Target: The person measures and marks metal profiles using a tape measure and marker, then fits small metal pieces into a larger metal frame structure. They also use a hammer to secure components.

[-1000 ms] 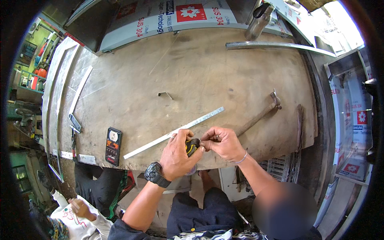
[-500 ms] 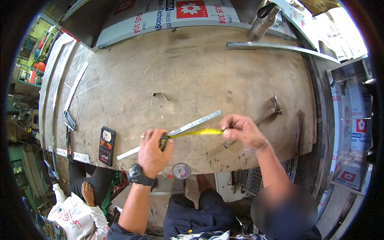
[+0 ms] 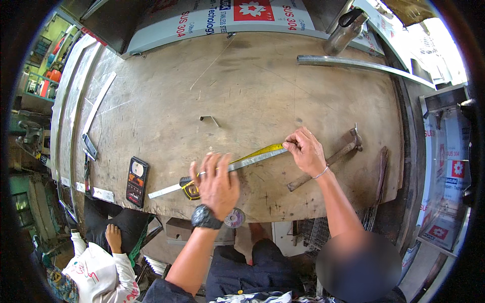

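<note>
A yellow-and-black tape measure rests on the near part of the wooden table, its yellow blade drawn out along a narrow metal strip. My right hand pinches the blade's end at the strip's right end. Over the blade, just right of the case, my left hand has its fingers spread, slightly blurred; its palm side is hidden. Right of my right hand lies a hammer with a worn handle. A small bent metal piece sits beyond the strip.
Left of the strip lies a phone-like black device, with a sliding bevel farther left. A metal bottle and a long metal bar occupy the back right. A seated person is close by at lower left.
The tape's blade has come down alongside the strip, its end now at the strip's right end. My left hand has moved right off the case and spread its fingers.
</note>
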A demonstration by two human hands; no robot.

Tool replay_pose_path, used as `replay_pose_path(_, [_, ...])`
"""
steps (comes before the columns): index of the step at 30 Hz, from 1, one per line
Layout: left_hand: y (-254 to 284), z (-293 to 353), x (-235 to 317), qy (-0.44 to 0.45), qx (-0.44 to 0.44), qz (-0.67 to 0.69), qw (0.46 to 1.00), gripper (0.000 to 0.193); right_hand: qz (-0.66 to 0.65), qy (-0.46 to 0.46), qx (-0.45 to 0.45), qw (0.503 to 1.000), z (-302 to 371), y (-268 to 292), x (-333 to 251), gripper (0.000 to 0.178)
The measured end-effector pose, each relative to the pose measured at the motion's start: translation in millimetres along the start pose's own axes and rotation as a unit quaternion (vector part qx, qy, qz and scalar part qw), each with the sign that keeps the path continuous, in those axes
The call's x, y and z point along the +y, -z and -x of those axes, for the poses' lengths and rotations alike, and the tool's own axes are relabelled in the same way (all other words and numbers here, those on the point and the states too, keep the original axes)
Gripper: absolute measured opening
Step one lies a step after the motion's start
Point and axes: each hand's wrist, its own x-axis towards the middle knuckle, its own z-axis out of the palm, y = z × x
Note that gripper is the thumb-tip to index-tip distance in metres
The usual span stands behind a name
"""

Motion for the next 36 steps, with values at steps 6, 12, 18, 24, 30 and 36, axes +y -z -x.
replay_pose_path(6, [-49, -28, 31, -0.042, 0.045, 0.067, 0.996, 0.024, -0.010, 0.011, 0.010, 1.000, 0, -4, 0, 0.017])
replay_pose_path(12, [-61, -31, 39, -0.057, 0.109, 0.092, 0.988, 0.008, -0.057, -0.008, -0.009, 0.998, 5, 6, 9, 0.017])
replay_pose_path(18, [-62, -30, 30, -0.045, 0.120, 0.072, 0.989, 0.015, -0.452, -0.107, -0.056, 0.884, 36, 64, -67, 0.020])
replay_pose_path(24, [-62, -31, 36, -0.044, 0.123, 0.069, 0.989, 0.015, -0.772, 0.307, -0.371, 0.414, 99, 91, -212, 0.028])
replay_pose_path(30, [-61, -34, 40, -0.044, 0.112, 0.066, 0.991, 0.016, -0.730, 0.295, -0.445, 0.426, 131, 78, -228, 0.027])
replay_pose_path(36, [-61, -33, 39, -0.042, 0.115, 0.060, 0.991, 0.016, -0.682, 0.331, -0.470, 0.452, 115, 79, -224, 0.026])
